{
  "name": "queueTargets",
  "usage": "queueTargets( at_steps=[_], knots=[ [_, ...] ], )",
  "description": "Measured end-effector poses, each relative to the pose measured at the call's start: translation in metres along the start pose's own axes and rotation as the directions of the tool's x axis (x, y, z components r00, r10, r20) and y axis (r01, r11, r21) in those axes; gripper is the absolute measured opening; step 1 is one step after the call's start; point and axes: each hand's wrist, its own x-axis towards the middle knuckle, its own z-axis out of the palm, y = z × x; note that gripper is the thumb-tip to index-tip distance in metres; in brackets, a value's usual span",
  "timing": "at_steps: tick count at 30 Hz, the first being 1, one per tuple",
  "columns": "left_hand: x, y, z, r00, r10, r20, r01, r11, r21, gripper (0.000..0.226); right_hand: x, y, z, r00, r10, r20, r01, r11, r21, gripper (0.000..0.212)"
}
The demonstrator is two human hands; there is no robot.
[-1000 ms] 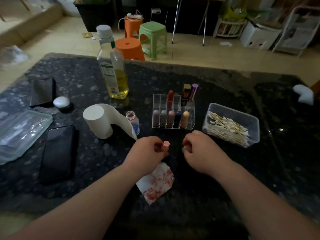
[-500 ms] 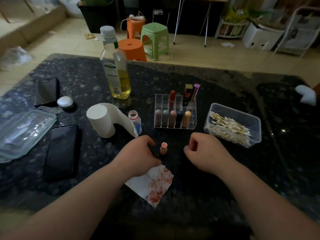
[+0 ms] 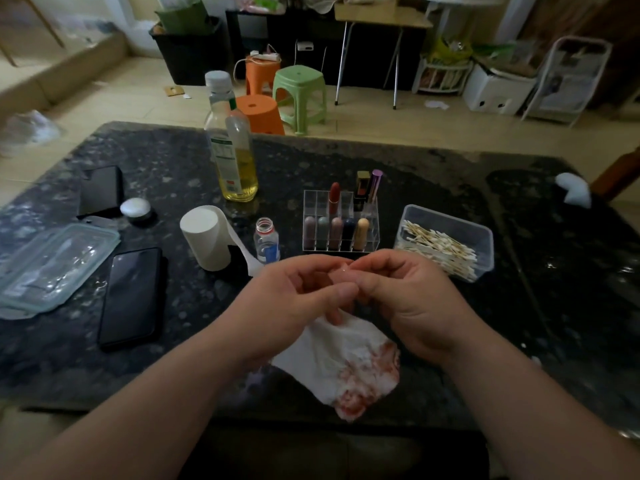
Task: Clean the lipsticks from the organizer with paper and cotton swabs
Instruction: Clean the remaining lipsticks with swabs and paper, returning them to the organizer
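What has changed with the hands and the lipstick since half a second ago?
The lipstick that stood free on the table is picked up: the left hand and right hand came together and now pinch it above the stained paper. The organizer, swab box and paper roll stayed put.

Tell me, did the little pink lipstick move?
Yes. The lipstick rose off the table; the left hand and right hand hold it nearer the organizer.
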Motion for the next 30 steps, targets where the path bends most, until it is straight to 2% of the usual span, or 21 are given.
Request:
queueTargets(
  at_steps=[2, 4, 7, 10, 12, 15, 18, 22, 23, 25, 27, 30],
  knots=[
    [-0.002, 0.000, 0.003, 0.998, 0.011, -0.060, -0.016, 0.997, -0.078, 0.021, -0.004, 0.001, 0.002, 0.999, 0.026, -0.034, -0.024, 0.997, 0.077, 0.031],
    [-0.001, 0.002, 0.006, 0.992, -0.016, -0.127, -0.005, 0.987, -0.163, 0.021, -0.006, 0.000, 0.003, 0.994, 0.037, -0.101, -0.032, 0.998, 0.052, 0.037],
    [0.002, 0.006, 0.009, 0.959, -0.104, -0.263, 0.019, 0.952, -0.307, 0.028, -0.010, -0.003, -0.004, 0.978, 0.114, -0.174, -0.105, 0.993, 0.060, 0.061],
    [0.002, 0.012, 0.012, 0.919, -0.107, -0.379, -0.051, 0.922, -0.384, 0.037, -0.024, -0.005, -0.007, 0.980, 0.196, 0.009, -0.193, 0.955, 0.226, 0.078],
    [-0.001, 0.015, 0.016, 0.903, -0.083, -0.422, -0.092, 0.921, -0.378, 0.039, -0.031, -0.001, -0.001, 0.983, 0.175, 0.063, -0.186, 0.917, 0.353, 0.073],
    [-0.002, 0.014, 0.023, 0.902, -0.054, -0.429, -0.061, 0.967, -0.248, 0.020, -0.030, 0.008, 0.008, 0.972, 0.178, -0.154, -0.119, 0.937, 0.329, 0.049],
    [-0.004, 0.011, 0.027, 0.929, -0.038, -0.367, -0.015, 0.990, -0.140, 0.012, -0.026, 0.012, 0.012, 0.926, 0.151, -0.345, -0.064, 0.966, 0.249, 0.030],
    [-0.008, 0.003, 0.025, 0.955, 0.026, -0.297, 0.026, 0.985, 0.170, 0.007, -0.017, 0.016, 0.010, 0.895, 0.046, -0.443, 0.032, 0.986, 0.166, 0.014],
    [-0.009, 0.001, 0.025, 0.959, 0.039, -0.282, 0.039, 0.963, 0.265, 0.008, -0.014, 0.017, 0.009, 0.877, 0.000, -0.480, 0.059, 0.992, 0.108, 0.012],
    [-0.010, -0.003, 0.023, 0.965, 0.062, -0.255, 0.047, 0.915, 0.400, 0.014, -0.010, 0.018, 0.003, 0.823, -0.160, -0.546, 0.098, 0.985, -0.141, 0.011],
    [-0.009, -0.005, 0.022, 0.970, 0.065, -0.234, 0.049, 0.890, 0.452, 0.022, -0.012, 0.014, -0.002, 0.793, -0.343, -0.503, 0.128, 0.902, -0.413, 0.011],
    [-0.005, -0.007, 0.021, 0.977, 0.063, -0.203, 0.037, 0.889, 0.457, 0.028, -0.019, 0.009, -0.006, 0.790, -0.513, -0.336, 0.242, 0.765, -0.597, 0.017]
  ],
)
